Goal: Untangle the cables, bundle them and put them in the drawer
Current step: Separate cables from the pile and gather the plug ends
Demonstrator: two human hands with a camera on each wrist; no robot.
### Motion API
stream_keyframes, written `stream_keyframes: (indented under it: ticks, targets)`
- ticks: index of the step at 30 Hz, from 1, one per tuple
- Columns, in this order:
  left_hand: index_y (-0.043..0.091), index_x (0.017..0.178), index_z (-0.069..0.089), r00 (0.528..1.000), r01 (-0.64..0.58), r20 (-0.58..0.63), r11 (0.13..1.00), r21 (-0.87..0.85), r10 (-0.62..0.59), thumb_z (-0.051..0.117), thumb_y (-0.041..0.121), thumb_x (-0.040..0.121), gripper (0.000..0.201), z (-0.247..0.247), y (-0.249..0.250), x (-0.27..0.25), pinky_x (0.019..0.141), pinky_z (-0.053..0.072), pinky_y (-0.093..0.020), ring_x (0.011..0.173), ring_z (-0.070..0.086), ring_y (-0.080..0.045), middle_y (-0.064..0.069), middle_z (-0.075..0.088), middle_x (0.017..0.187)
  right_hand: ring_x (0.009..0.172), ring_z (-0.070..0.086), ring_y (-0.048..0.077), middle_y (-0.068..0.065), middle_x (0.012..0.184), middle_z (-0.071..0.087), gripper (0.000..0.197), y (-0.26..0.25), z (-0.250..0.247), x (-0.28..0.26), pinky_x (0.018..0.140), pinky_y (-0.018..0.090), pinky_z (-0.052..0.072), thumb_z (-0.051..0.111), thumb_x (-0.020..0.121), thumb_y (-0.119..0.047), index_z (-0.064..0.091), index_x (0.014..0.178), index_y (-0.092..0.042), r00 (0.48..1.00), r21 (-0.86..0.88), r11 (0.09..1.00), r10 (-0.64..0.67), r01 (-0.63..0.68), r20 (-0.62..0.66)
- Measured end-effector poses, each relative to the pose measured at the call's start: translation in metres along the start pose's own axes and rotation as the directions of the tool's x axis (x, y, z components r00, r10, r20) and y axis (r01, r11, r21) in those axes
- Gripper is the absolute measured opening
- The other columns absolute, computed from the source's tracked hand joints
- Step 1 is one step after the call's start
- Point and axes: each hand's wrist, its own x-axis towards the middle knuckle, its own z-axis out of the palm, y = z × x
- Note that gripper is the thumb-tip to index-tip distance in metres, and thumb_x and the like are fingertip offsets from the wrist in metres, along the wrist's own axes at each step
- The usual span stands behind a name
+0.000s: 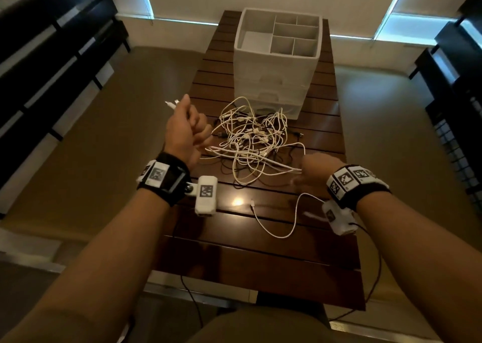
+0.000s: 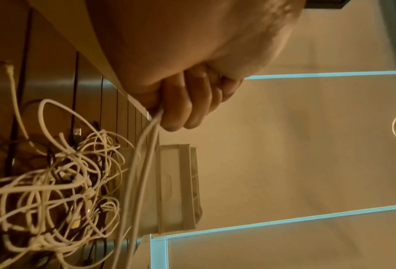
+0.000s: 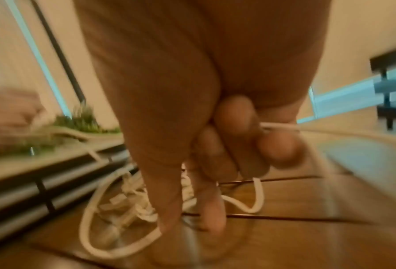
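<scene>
A tangle of white and black cables (image 1: 250, 139) lies on the dark slatted wooden table (image 1: 260, 251), in front of a white drawer unit (image 1: 276, 63). My left hand (image 1: 189, 131) is raised at the pile's left and grips white cable strands (image 2: 146, 145) in a fist; two plug ends (image 1: 170, 104) stick out above it. My right hand (image 1: 310, 170), blurred, is at the pile's right with fingers curled round a white cable (image 3: 282, 127). A loose loop of white cable (image 1: 279, 222) trails on the table near it.
The drawer unit's top is an open tray split into several compartments (image 1: 292, 35). Dark shelving (image 1: 52, 56) stands along the left and dark furniture (image 1: 459, 82) at the right. A thin black wire (image 1: 193, 301) hangs off the table's near edge.
</scene>
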Motion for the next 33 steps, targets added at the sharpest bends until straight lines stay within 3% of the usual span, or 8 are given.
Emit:
stream_keyframes:
  ticks: [7,12,17,20,22,25,31,33]
  targets:
    - [0.019,0.06,0.032,0.995,0.076,0.063,0.994,0.083,-0.081,0.036,0.036,0.112,0.054,0.003,-0.012,-0.001,0.039,0.013,-0.017,0.036,0.017,-0.01,0.003,0.021,0.049,0.107,0.069,0.026,0.001,0.117,0.071,0.066,0.001,-0.02,-0.012,0.077,0.036,0.052,0.077,0.077,-0.072,0.071,0.119,-0.021,0.991,-0.331,0.938,0.124,-0.099,0.054]
    - [0.019,0.06,0.032,0.99,0.105,0.077,0.988,0.116,-0.115,0.038,0.035,0.111,0.054,0.008,-0.017,0.0,0.039,0.014,-0.014,0.036,0.016,-0.01,0.003,0.021,0.05,0.088,0.063,0.023,0.0,0.104,0.071,0.042,0.012,-0.048,-0.02,0.074,0.034,0.05,0.073,0.088,-0.058,0.074,0.113,-0.023,0.984,-0.366,0.914,0.146,-0.174,-0.102]
    - [0.02,0.06,0.032,0.996,0.083,0.025,0.981,0.176,-0.088,0.04,0.035,0.111,0.053,0.009,-0.022,-0.004,0.038,0.015,-0.016,0.039,0.015,-0.012,0.002,0.02,0.053,0.126,0.059,0.025,0.002,0.143,0.06,0.09,-0.013,-0.02,-0.008,0.102,0.034,0.049,0.08,0.075,-0.069,0.051,0.145,-0.021,0.98,0.038,0.993,-0.119,0.114,0.157]
    - [0.019,0.061,0.033,0.996,0.076,0.035,0.981,0.178,-0.083,0.038,0.036,0.111,0.053,0.005,-0.021,-0.005,0.039,0.013,-0.017,0.038,0.016,-0.011,0.002,0.021,0.052,0.125,0.061,0.021,-0.003,0.139,0.063,0.079,-0.026,-0.011,-0.001,0.099,0.035,0.052,0.072,0.08,-0.072,0.057,0.141,-0.023,0.977,0.418,0.887,-0.212,0.195,-0.006]
    - [0.017,0.062,0.036,0.993,0.087,0.062,0.979,0.182,-0.1,0.037,0.036,0.112,0.054,0.002,-0.022,-0.005,0.039,0.014,-0.018,0.037,0.018,-0.011,0.002,0.023,0.051,0.099,0.067,0.016,-0.004,0.106,0.069,0.04,-0.029,-0.009,0.01,0.078,0.026,0.05,0.069,0.094,-0.054,0.069,0.114,-0.019,0.934,0.492,0.817,-0.149,0.302,-0.324]
    - [0.016,0.062,0.041,0.988,0.117,0.074,0.971,0.209,-0.135,0.037,0.036,0.11,0.053,-0.005,-0.028,-0.007,0.04,0.017,-0.021,0.038,0.021,-0.011,0.002,0.025,0.05,0.079,0.058,0.005,-0.006,0.09,0.065,0.012,-0.03,-0.017,0.026,0.072,0.024,0.047,0.065,0.1,-0.034,0.067,0.097,-0.023,0.807,0.535,0.76,0.023,0.369,-0.59]
    - [0.019,0.061,0.04,0.993,0.074,-0.105,0.97,0.232,-0.051,0.038,0.036,0.111,0.053,-0.024,-0.036,-0.004,0.038,0.017,-0.021,0.039,0.021,-0.012,0.004,0.028,0.051,0.091,0.067,0.024,0.005,0.095,0.073,0.016,0.003,-0.017,0.048,0.083,0.036,0.054,0.061,0.098,-0.023,0.073,0.098,-0.012,0.781,0.805,0.576,0.435,0.141,-0.447]
    - [0.022,0.06,0.039,0.974,0.03,-0.227,0.972,0.233,0.025,0.039,0.038,0.111,0.053,-0.029,-0.031,-0.002,0.037,0.018,-0.023,0.041,0.021,-0.012,0.005,0.028,0.052,0.089,0.069,0.025,0.005,0.089,0.074,0.017,0.01,-0.001,0.049,0.082,0.034,0.054,0.061,0.099,-0.022,0.075,0.094,-0.013,0.852,0.76,0.646,0.36,0.066,-0.38]
